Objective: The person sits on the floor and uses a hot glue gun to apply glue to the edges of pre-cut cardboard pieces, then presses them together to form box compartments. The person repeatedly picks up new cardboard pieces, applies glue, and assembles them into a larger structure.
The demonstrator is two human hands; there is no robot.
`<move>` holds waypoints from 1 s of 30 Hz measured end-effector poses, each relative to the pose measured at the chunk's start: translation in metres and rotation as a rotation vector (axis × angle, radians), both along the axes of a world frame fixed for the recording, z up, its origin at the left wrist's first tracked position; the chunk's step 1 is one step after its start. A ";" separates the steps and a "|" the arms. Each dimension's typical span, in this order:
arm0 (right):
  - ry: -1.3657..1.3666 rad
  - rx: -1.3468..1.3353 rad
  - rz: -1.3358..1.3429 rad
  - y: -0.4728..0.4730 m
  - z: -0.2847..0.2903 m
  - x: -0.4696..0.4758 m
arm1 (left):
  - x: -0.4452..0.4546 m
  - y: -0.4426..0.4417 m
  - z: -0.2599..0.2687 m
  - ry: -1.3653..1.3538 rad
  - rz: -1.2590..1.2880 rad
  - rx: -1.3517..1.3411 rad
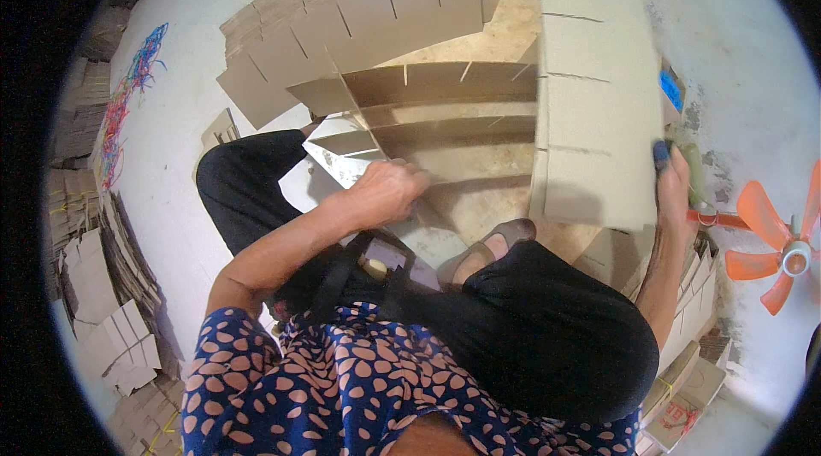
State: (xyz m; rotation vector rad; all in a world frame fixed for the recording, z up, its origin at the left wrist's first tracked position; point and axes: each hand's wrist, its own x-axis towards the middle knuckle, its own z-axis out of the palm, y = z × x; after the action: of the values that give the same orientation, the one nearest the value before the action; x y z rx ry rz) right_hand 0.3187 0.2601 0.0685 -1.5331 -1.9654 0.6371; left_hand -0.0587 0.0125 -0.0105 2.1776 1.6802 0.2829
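Note:
My left hand [394, 190] is closed around the near end of a thin cardboard strip [359, 110], seen almost edge-on. This strip crosses several slotted cardboard dividers [449, 84], which stand on edge in rows between my legs. At the right, my right hand [672, 183] grips the outer edge of a slotted cardboard panel [600, 116]. A second layer shows along the panel's left side, so it may be more than one sheet. Something dark blue covers a fingertip of the right hand. The fingers beneath the panel are hidden.
Beyond the dividers stands a long row of slotted cardboard sheets [385, 13]. Coloured twine [125, 103] lies on the floor at left, near cardboard stacks [83, 199]. An orange-bladed fan [795, 257] is at right. More cardboard pieces [693, 302] sit beside my right knee.

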 end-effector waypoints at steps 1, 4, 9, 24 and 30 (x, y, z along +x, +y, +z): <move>-0.105 0.030 0.007 0.018 -0.006 0.001 | 0.006 0.008 -0.001 -0.002 0.030 0.004; -0.309 0.093 0.064 0.050 -0.021 -0.003 | 0.015 0.017 0.000 0.052 0.111 -0.160; 0.021 0.099 0.215 0.017 0.031 -0.019 | 0.022 0.017 0.012 0.053 0.099 -0.232; -0.171 0.162 0.726 -0.080 0.043 -0.146 | 0.021 0.005 -0.001 0.022 0.125 -0.192; -0.079 0.218 0.750 -0.097 0.052 -0.164 | 0.019 0.003 -0.008 0.011 0.124 -0.197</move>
State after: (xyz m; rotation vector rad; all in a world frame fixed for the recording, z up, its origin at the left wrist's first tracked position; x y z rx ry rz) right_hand 0.1546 0.1633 0.1200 -0.6684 -2.5722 0.6192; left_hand -0.0399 0.0159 -0.0183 1.9407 1.7720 0.1322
